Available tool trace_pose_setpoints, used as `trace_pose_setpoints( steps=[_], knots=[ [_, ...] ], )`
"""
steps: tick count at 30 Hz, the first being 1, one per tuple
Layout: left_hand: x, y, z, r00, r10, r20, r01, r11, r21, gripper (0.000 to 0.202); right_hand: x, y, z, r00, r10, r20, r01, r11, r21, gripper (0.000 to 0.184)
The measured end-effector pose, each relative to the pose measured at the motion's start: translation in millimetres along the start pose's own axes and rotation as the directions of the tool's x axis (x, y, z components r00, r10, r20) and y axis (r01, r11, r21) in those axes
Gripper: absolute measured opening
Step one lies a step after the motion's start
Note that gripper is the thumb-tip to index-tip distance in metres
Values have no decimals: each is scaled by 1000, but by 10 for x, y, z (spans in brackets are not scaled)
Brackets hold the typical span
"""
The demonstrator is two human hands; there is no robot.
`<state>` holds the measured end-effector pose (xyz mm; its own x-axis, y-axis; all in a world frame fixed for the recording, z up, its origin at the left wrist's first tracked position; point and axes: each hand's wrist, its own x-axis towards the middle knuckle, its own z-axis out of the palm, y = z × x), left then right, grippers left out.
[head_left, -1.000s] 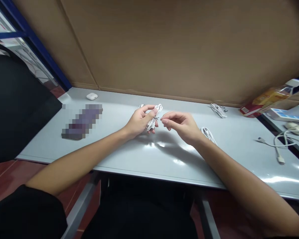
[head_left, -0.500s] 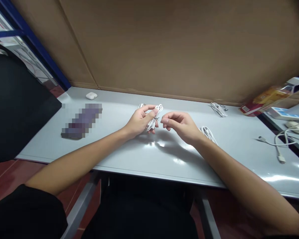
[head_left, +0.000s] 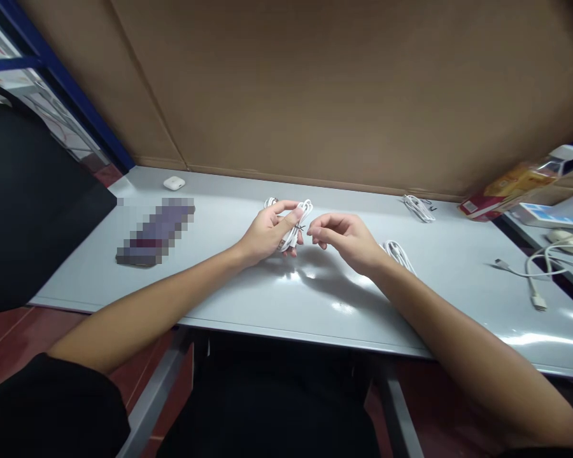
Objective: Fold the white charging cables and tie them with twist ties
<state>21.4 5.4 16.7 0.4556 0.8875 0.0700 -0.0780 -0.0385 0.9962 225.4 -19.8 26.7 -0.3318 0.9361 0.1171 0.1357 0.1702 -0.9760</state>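
Note:
My left hand (head_left: 267, 232) is closed around a coiled white cable (head_left: 305, 208), held just above the grey desk. A thin black twist tie (head_left: 299, 227) goes round the middle of the coil, its ends sticking out. A plug end shows low on the bundle. Just right of the tie, my right hand (head_left: 341, 235) has thumb and fingertips together in a pinch. Whatever lies between those fingertips is too small to make out. Behind my left hand lies another white cable (head_left: 270, 202), partly hidden. One more coiled white cable (head_left: 398, 254) lies behind my right wrist.
A bundled white cable (head_left: 419, 208) lies toward the back right, with small black bits beside it. Loose cables (head_left: 537, 277) spread at the right. A white earbud case (head_left: 174, 183) and a pixelated object (head_left: 157, 232) are at left. A red-yellow package (head_left: 506, 191) leans at right.
Hardly anything differs. Both hands keep the same pose at the bundle, and the view has shifted very slightly.

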Motion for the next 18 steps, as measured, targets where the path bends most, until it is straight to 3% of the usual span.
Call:
trace_pose_setpoints(
  steps=[8, 18],
  knots=[
    [-9, -28, -14, 999, 14, 51, -15, 1000, 15, 54, 17, 2, 2, 999, -3, -34, 1, 999, -54, 14],
    [3, -60, -8, 997, 24, 67, -24, 1000, 2, 48, 1, -12, 36, 995, -47, -85, 31, 985, -172, 26]
  ],
)
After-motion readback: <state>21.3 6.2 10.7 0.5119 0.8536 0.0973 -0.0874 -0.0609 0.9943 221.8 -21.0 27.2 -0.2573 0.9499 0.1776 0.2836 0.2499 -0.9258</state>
